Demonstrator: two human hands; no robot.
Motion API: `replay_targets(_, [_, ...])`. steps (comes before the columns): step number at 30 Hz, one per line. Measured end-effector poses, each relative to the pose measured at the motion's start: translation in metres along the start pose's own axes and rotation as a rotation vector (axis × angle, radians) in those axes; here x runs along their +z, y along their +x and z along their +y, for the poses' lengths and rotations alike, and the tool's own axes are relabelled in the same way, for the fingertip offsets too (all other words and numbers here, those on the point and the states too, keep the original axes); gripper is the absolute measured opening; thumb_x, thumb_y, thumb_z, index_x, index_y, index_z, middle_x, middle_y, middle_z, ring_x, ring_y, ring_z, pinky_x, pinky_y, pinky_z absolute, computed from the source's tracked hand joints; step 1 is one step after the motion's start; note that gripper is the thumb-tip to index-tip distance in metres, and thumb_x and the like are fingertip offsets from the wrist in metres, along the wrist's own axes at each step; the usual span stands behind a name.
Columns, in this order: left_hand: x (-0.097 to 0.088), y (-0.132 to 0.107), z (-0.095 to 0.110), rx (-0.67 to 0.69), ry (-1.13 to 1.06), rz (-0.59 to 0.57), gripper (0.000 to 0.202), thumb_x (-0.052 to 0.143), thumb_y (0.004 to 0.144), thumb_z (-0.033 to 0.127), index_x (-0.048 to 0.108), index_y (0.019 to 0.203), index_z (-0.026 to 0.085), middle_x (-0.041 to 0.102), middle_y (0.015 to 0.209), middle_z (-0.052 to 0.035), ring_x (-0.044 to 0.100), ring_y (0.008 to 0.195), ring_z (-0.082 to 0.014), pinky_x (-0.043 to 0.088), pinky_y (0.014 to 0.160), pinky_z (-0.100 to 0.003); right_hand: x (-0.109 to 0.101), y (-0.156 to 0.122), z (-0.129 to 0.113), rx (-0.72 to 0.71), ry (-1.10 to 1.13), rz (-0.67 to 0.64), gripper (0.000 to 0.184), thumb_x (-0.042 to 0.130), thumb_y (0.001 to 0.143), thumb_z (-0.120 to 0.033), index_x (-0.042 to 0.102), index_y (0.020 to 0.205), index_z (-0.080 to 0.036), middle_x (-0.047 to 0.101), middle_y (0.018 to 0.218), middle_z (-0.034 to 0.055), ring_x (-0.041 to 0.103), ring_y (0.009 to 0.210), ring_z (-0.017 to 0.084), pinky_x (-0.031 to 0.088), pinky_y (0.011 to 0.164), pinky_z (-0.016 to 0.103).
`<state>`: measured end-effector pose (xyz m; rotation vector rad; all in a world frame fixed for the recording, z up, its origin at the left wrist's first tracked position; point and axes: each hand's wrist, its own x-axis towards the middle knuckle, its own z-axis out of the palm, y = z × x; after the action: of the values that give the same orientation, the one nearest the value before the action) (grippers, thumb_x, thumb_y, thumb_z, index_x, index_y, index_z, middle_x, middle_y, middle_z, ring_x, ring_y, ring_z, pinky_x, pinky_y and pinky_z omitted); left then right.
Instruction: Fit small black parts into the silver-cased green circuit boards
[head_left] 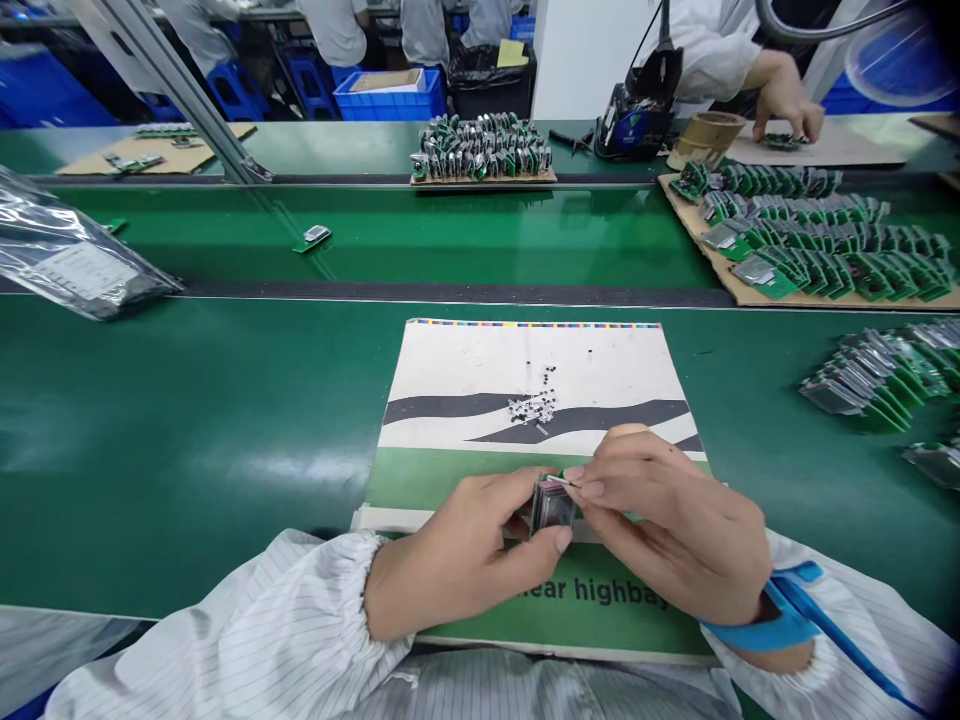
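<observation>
Your left hand [469, 550] holds a small circuit board [553, 507] upright between thumb and fingers, while your right hand [667, 520], with a blue strap [776, 615] around the wrist, pinches at its top edge. Beyond them, tiny parts [532, 407] lie heaped on a printed card [450, 360]. Ahead to your right, rows of boards [832, 240] lean on a cardboard sheet [742, 293], near a tape roll [705, 140].

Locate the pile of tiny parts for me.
In the head view, the pile lies a little right of centre on the printed sheet, just beyond the left hand and right hand.
</observation>
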<state>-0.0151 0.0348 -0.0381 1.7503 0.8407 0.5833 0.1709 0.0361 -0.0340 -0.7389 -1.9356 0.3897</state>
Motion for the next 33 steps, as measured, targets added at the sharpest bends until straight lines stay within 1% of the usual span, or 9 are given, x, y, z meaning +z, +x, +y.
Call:
replay_targets(3, [0.0001,-0.0004,-0.0008,-0.004,0.006,-0.002,0.005,0.048,0.089,0.022,0.049,0.087,0.018,0.045,0.068,0.0032,0.042,0.058,-0.0101,0.034,0.051,-0.021,-0.0006,-0.0012,0.0006,-0.007,-0.023,-0.022,0.037,0.058,0.085,-0.003,0.059,0.112,-0.028,0.073,0.084,0.0039,0.064,0.074,0.019,0.054,0.065,0.036])
replay_targets(7, [0.0000,-0.0006,-0.0017,0.012,0.004,-0.009,0.003,0.048,0.089,0.020,0.048,0.087,0.018,0.045,0.070,0.0035,0.042,0.059,-0.0094,0.034,0.051,-0.020,-0.0022,-0.0029,0.0014,-0.055,-0.068,-0.057,0.038,0.059,0.083,0.000,0.058,0.112,-0.023,0.073,0.087,0.0069,0.064,0.076,0.020,0.053,0.066,0.037])
replay_targets(13, [0.0002,-0.0013,-0.0019,0.004,0.000,-0.020,0.005,0.048,0.090,0.021,0.049,0.086,0.018,0.044,0.070,0.0035,0.042,0.059,-0.0090,0.034,0.051,-0.020,-0.0029,-0.0041,0.0017,-0.069,-0.114,-0.061,0.038,0.059,0.085,-0.002,0.057,0.114,-0.025,0.073,0.089,0.0053,0.063,0.075,0.020,0.052,0.065,0.037])
replay_targets(17, [0.0001,-0.0017,-0.0031,-0.002,0.004,-0.037,0.005,0.047,0.090,0.021,0.051,0.091,0.018,0.048,0.073,0.0023,0.043,0.061,-0.0095,0.036,0.053,-0.020,-0.0026,-0.0043,0.0012,-0.064,-0.102,-0.076,0.037,0.057,0.085,-0.001,0.057,0.114,-0.025,0.073,0.088,0.0058,0.063,0.075,0.020,0.052,0.065,0.037])
replay_targets(22, [-0.0008,-0.0008,-0.0020,0.047,0.031,-0.021,0.005,0.046,0.091,0.018,0.048,0.087,0.019,0.045,0.071,0.0032,0.040,0.060,-0.0095,0.034,0.052,-0.020,-0.0006,-0.0025,0.0009,-0.053,-0.049,-0.054,0.032,0.057,0.085,-0.001,0.058,0.109,-0.022,0.073,0.086,0.0067,0.063,0.076,0.019,0.053,0.065,0.036])
replay_targets(27, [-0.0018,-0.0007,0.0011,0.005,0.062,-0.020,0.008,0.044,0.092,0.017,0.045,0.084,0.019,0.042,0.069,0.0045,0.038,0.059,-0.0095,0.032,0.052,-0.021,0.0029,-0.0020,0.0026,-0.031,0.032,-0.031,0.032,0.057,0.082,0.004,0.059,0.106,-0.019,0.072,0.086,0.0076,0.062,0.077,0.018,0.053,0.065,0.034])
replay_targets(30, [-0.0017,-0.0013,0.0016,-0.003,0.071,-0.023,0.008,0.043,0.092,0.018,0.045,0.085,0.019,0.040,0.067,0.0051,0.036,0.057,-0.0093,0.031,0.052,-0.022,0.0035,-0.0033,0.0037,-0.044,0.031,-0.041,0.034,0.057,0.081,0.006,0.059,0.106,-0.017,0.071,0.087,0.0088,0.061,0.078,0.018,0.052,0.066,0.035])
replay_targets(33, [-0.0015,-0.0018,0.0015,-0.004,0.076,-0.017,0.009,0.044,0.092,0.017,0.045,0.083,0.018,0.039,0.066,0.0055,0.035,0.056,-0.0091,0.030,0.051,-0.022,0.0026,-0.0057,0.0046,-0.087,-0.011,-0.054,0.034,0.058,0.080,0.007,0.058,0.107,-0.014,0.071,0.090,0.0111,0.059,0.080,0.019,0.051,0.067,0.038])
